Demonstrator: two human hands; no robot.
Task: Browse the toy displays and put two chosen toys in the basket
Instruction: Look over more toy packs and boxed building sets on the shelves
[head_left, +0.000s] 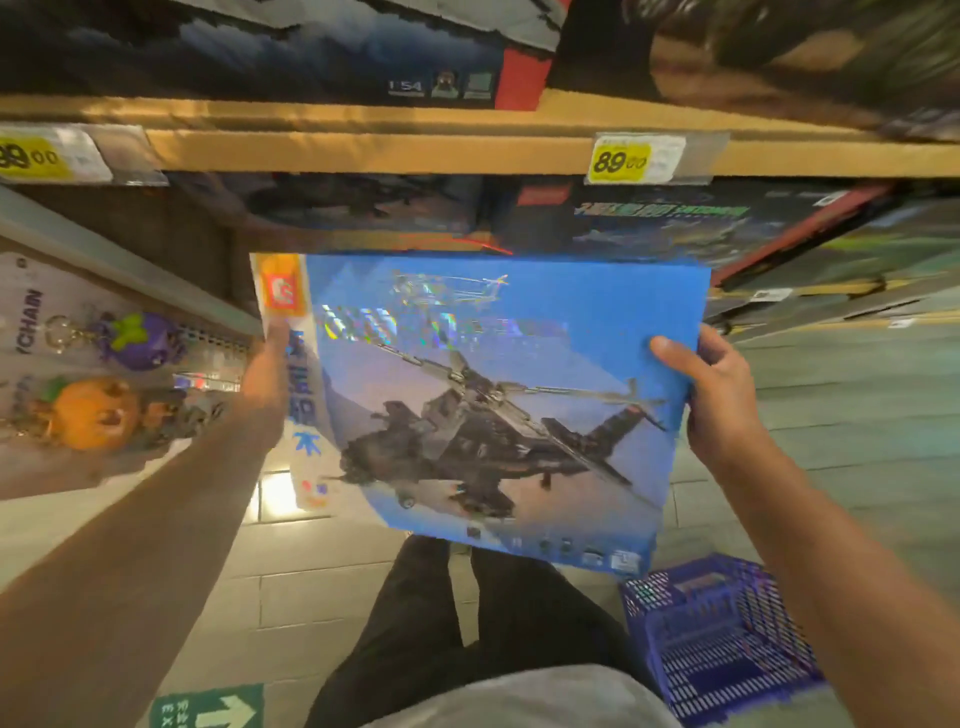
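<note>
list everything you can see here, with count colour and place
helicopter toy box: one, blue, held in front of the shelf
basket: one, blue-purple, on the floor at lower right
price tags: two, yellow, on the shelf edge
boxed toys: several, dark, on the shelves
keychains: one purple, one orange, hanging at left
exit sign: one, green, on the floor
left hand: holds the box's left edge
right hand: grips the box's right edge
</note>
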